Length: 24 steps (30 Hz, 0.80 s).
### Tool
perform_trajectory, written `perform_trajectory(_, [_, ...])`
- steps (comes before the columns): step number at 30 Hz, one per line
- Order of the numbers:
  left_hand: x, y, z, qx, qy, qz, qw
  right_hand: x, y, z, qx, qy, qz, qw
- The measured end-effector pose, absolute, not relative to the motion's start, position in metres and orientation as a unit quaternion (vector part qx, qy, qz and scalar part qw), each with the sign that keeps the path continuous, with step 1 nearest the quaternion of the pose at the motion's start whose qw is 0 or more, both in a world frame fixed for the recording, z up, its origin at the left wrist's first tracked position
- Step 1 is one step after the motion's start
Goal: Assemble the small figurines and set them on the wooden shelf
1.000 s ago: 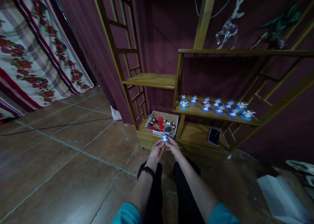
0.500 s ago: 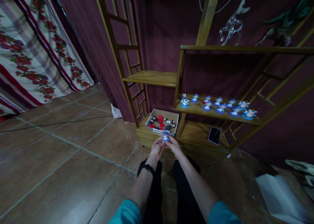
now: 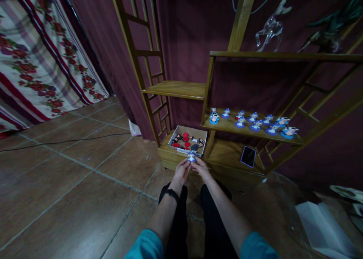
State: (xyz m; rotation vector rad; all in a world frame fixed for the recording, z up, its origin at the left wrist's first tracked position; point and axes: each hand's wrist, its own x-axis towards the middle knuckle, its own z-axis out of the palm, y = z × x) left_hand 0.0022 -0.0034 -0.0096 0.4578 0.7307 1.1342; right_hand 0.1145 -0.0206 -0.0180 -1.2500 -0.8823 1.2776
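A small figurine (image 3: 191,157) in white and purple-blue, on a round purple base, stands upright between my hands. My left hand (image 3: 183,170) pinches its base from the left. From the other side my right hand (image 3: 202,169) grips the same base with its fingertips. Just beyond my fingers is a shallow cardboard box (image 3: 179,130) on the low shelf, with several small figures and red discs (image 3: 185,135) lying in it. Similar figurines (image 3: 256,125) on purple and blue bases stand in rows on the shelf to the right.
The wooden shelf unit (image 3: 174,89) has upright posts around the box. A tablet (image 3: 248,156) lies on the low right shelf. Above stand a clear deer ornament (image 3: 269,30) and a dark green statue (image 3: 329,28). A black cable (image 3: 70,140) crosses the tiled floor at left.
The figurine has risen very slightly and now looks more upright between my fingers. Both hands keep their hold in nearly the same place; the view has shifted a little.
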Motion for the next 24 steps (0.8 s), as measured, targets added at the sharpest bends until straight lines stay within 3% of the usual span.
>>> perform_trajectory(24, [0.0017,-0.0036,-0.0125,0.193,0.351,0.536,0.743,0.1131,-0.0175,-0.0209,-0.540,-0.347,0.522,0.562])
